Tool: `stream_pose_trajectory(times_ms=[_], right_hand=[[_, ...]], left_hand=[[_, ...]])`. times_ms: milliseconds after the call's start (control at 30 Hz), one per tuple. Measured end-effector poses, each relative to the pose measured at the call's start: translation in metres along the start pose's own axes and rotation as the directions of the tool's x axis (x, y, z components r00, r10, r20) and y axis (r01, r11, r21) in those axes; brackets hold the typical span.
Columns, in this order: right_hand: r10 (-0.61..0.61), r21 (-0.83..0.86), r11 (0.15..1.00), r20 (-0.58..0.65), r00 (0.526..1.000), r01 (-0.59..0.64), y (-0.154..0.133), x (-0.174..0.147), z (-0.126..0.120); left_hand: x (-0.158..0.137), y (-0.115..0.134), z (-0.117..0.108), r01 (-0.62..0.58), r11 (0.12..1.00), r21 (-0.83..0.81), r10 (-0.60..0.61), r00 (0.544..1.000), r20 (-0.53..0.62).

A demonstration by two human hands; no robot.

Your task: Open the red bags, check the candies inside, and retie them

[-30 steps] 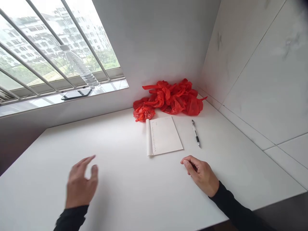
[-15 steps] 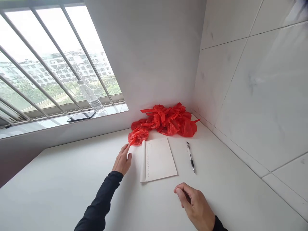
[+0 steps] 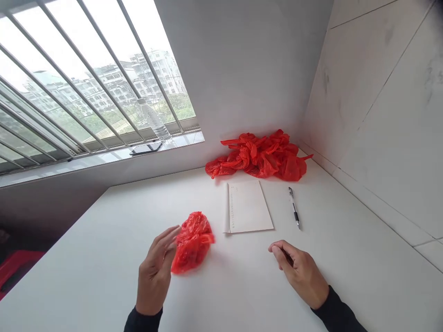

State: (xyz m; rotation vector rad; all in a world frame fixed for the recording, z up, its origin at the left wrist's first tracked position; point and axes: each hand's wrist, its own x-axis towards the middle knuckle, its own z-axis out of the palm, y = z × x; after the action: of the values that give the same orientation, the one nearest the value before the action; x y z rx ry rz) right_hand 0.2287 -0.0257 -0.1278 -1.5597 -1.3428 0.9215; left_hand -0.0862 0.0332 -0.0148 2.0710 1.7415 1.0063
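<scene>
A knotted red plastic bag (image 3: 194, 242) lies crumpled on the white table, left of the middle. At its left edge is my left hand (image 3: 157, 267), thumb and fingers apart, fingertips at or just touching the plastic. My right hand (image 3: 299, 269) hovers over the table's right side, loosely curled with thumb against the forefinger; nothing shows in it. Beyond that hand lie a notepad (image 3: 249, 207), its cover folded back at the left, and a black-and-clear pen (image 3: 294, 207).
Several more red plastic bags (image 3: 263, 157) are heaped at the back, against the wall. A clear water bottle (image 3: 154, 121) and a dark flat device (image 3: 146, 148) rest on the windowsill (image 3: 187, 139). A tiled wall (image 3: 374, 138) bounds the table on the right.
One red bag has come from the left end of the heap to the near left of the table, along with my left hand. The right hand keeps its curled shape. The view has shifted.
</scene>
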Motion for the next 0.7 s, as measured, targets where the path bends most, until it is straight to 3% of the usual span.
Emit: stream_pose_trajectory(times_ms=[67, 133, 300, 400, 467, 600, 700], right_hand=[[-0.012, -0.009, 1.0, -0.01, 1.0, 0.012, 0.0, -0.002, 0.0], [-0.015, -0.013, 1.0, -0.007, 1.0, 0.015, -0.001, -0.003, -0.001], [0.0, 0.039, 0.999, 0.007, 1.0, 0.0, -0.001, -0.006, -0.005], [-0.03, 0.133, 0.99, -0.038, 0.999, 0.035, -0.007, -0.013, -0.009], [-0.167, 0.139, 0.975, -0.04, 0.985, 0.171, -0.017, -0.018, -0.008], [-0.52, 0.083, 0.854, 0.093, 0.849, 0.514, -0.044, -0.021, 0.012], [-0.618, 0.032, 0.779, 0.202, 0.759, 0.626, -0.054, -0.016, 0.037]], left_hand=[[-0.008, -0.008, 0.002, 0.054, 0.996, 0.074, -0.055, 0.998, 0.005], [-0.019, -0.012, 0.01, 0.045, 0.991, 0.127, -0.059, 0.993, 0.106], [-0.046, 0.01, 0.032, -0.169, 0.982, 0.084, 0.124, 0.914, 0.385], [-0.051, 0.025, 0.032, -0.306, 0.948, 0.089, 0.254, 0.894, 0.368], [-0.052, 0.03, 0.029, -0.304, 0.946, 0.117, 0.257, 0.917, 0.304], [-0.064, 0.034, 0.034, -0.269, 0.953, 0.14, 0.222, 0.932, 0.286], [-0.075, 0.037, 0.044, -0.311, 0.944, 0.108, 0.264, 0.911, 0.318]])
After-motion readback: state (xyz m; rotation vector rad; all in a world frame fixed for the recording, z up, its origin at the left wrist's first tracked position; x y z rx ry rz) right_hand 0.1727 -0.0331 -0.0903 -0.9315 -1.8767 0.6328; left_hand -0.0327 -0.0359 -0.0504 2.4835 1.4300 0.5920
